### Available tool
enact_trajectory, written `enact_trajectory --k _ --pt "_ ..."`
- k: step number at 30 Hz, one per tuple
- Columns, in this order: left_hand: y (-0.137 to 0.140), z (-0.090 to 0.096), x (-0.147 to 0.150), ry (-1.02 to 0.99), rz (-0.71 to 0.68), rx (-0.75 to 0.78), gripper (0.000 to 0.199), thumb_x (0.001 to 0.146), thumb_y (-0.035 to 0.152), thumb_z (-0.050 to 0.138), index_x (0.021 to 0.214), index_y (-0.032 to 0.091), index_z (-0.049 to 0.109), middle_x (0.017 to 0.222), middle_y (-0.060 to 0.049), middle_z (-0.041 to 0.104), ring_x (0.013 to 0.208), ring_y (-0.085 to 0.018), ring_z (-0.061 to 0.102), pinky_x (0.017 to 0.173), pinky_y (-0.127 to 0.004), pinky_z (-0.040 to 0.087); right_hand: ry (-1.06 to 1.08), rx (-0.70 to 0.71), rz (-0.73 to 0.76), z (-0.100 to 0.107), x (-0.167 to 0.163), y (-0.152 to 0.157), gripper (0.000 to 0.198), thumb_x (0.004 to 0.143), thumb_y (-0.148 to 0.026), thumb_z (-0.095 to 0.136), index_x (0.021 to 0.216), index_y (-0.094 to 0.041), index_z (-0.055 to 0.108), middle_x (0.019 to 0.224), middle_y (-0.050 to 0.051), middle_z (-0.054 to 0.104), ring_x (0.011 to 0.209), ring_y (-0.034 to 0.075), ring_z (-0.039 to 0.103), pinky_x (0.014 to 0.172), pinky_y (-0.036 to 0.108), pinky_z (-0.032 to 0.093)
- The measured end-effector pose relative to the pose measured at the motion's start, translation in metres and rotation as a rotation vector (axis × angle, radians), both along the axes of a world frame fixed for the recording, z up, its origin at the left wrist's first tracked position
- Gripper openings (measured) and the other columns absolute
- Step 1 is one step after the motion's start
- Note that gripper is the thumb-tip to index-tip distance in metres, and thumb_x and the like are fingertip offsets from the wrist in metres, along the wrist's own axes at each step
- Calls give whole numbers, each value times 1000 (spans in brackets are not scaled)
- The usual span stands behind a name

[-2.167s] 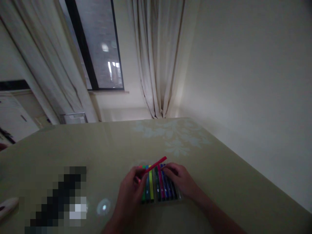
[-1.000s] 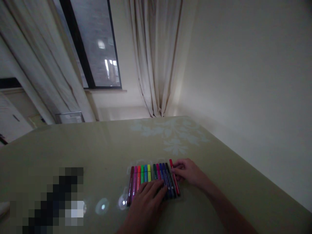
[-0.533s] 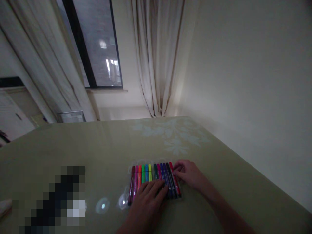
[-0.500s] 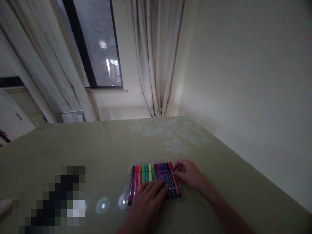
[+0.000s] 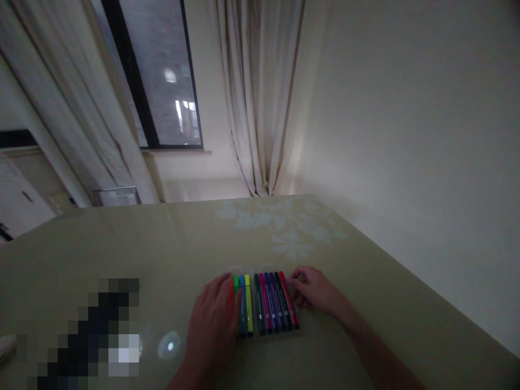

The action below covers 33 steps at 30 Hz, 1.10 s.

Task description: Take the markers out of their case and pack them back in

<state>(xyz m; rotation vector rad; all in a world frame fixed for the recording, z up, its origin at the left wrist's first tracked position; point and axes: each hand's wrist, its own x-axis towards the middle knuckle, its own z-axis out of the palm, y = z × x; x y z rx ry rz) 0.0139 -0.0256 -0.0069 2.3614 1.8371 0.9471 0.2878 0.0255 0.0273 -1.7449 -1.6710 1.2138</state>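
A clear plastic case point(image 5: 280, 335) lies flat on the table, holding a row of felt-tip markers in several colours. Toward its right side are dark green, magenta, blue, black and a red marker point(image 5: 289, 300) at the end. A yellow marker point(image 5: 249, 306) is near the middle, beside blue and green ones. My left hand point(image 5: 213, 311) lies over the left part of the row, fingers extended, hiding the leftmost markers. At the right edge, beside the red marker, my right hand point(image 5: 312, 290) is closed, its fingertips pinching the case's rim; the exact contact is partly hidden.
The glossy table point(image 5: 162, 254) reflects a round light at lower left. A blurred-out dark object point(image 5: 87, 330) is on the left. A pale wall point(image 5: 426, 162) runs along the right edge; curtains point(image 5: 260, 97) and a window point(image 5: 166, 76) are beyond.
My left hand has slid left from the middle of the marker row to its left end, uncovering the middle markers. My right hand stays by the right edge, fingers shifted slightly.
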Motion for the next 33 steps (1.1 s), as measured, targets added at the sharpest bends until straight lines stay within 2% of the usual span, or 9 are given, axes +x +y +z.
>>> enact_trajectory --k 4,7,10,14,17,19,23,27,33 --pt "13 -3 -25 -26 197 -107 51 99 49 37 116 13 70 133 -21 64 131 -40 52 107 -62 42 -52 -40 23 -2 -1 1 39 102 -35 56 68 -16 61 57 3 66 46 11 62 41 17 44" --pt "18 4 -28 -239 187 -207 60 98 58 36 117 11 68 128 -20 67 125 -38 58 109 -58 43 -6 -47 31 -2 1 2 42 99 -44 60 68 -16 64 58 4 68 48 11 64 42 17 47" --pt "19 19 -22 -637 145 -365 65 99 66 33 132 17 61 128 -15 69 117 -33 66 100 -51 52 120 -30 22 2 1 1 46 96 -56 59 77 -15 68 69 7 74 55 14 69 46 20 51" --pt "7 28 -6 -1002 -43 -424 70 101 68 33 154 22 38 138 -15 66 122 -31 66 101 -50 53 340 139 32 14 -18 -16 52 94 -64 56 95 -15 70 93 12 78 65 18 74 49 23 53" --pt "-7 20 12 -971 -261 -370 75 97 59 54 160 27 27 156 -15 49 134 -31 58 109 -49 49 450 272 152 23 -44 -40 44 100 -56 54 121 -20 68 114 12 75 86 20 77 66 27 59" --pt "-13 12 24 -874 -333 -310 82 90 51 71 159 28 33 161 -13 44 140 -32 51 114 -47 45 491 315 228 25 -57 -53 41 104 -50 50 133 -24 63 120 10 74 96 21 75 80 32 61" --pt "-11 6 31 -826 -321 -240 62 98 42 60 155 27 41 152 -11 56 135 -29 58 113 -44 47 404 472 271 20 -65 -63 37 108 -40 43 137 -25 62 120 11 74 105 22 72 91 37 60" --pt "-9 6 26 -851 -427 -235 56 101 38 53 155 27 42 156 -9 52 139 -27 54 115 -43 45 97 849 338 15 -60 -63 41 105 -24 47 144 -27 56 141 11 62 130 24 59 112 42 48" --pt "-13 2 26 -846 -562 -249 64 100 33 54 160 25 32 163 -10 40 148 -26 42 122 -48 36 -98 1138 524 15 -58 -62 52 99 -14 54 150 -27 50 139 8 66 127 25 62 108 41 53"
